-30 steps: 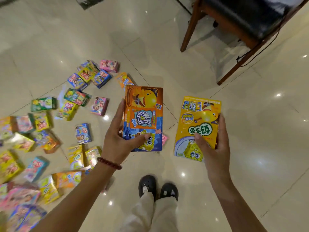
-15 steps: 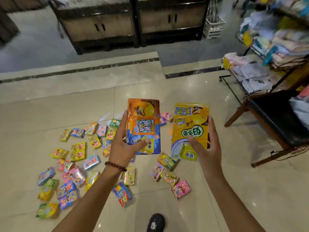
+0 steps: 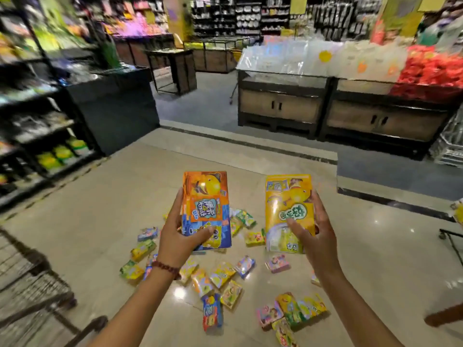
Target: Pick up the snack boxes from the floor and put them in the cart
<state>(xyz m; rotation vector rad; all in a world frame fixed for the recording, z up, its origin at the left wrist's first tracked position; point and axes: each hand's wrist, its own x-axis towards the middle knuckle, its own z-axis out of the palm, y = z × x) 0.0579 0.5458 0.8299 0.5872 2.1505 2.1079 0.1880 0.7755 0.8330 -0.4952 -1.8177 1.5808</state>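
Left hand (image 3: 175, 236) gripped an orange-and-blue snack box (image 3: 206, 209) by its lower left edge, thumb across the front near the bottom, fingers up along the side; beaded bracelet (image 3: 165, 267) on that wrist. Right hand (image 3: 318, 236) held a yellow snack box (image 3: 288, 211) by its lower right edge, thumb on the front, fingers behind the right side. Both boxes were upright, faces toward the camera, side by side with a gap between, raised above the floor (image 3: 87, 221). Many small snack boxes (image 3: 223, 274) lay scattered on the tiles below and between the arms, some touching, some apart; a blue one (image 3: 212, 313) lay near bottom center, a cluster of pink, yellow and green ones (image 3: 290, 311) at lower right. Wire cart (image 3: 30, 286) sat at the lower left edge, blurred, well apart from both held boxes. Store shelves (image 3: 37, 121) stood left, display counters with bagged goods (image 3: 345, 101) behind, all motion-blurred.
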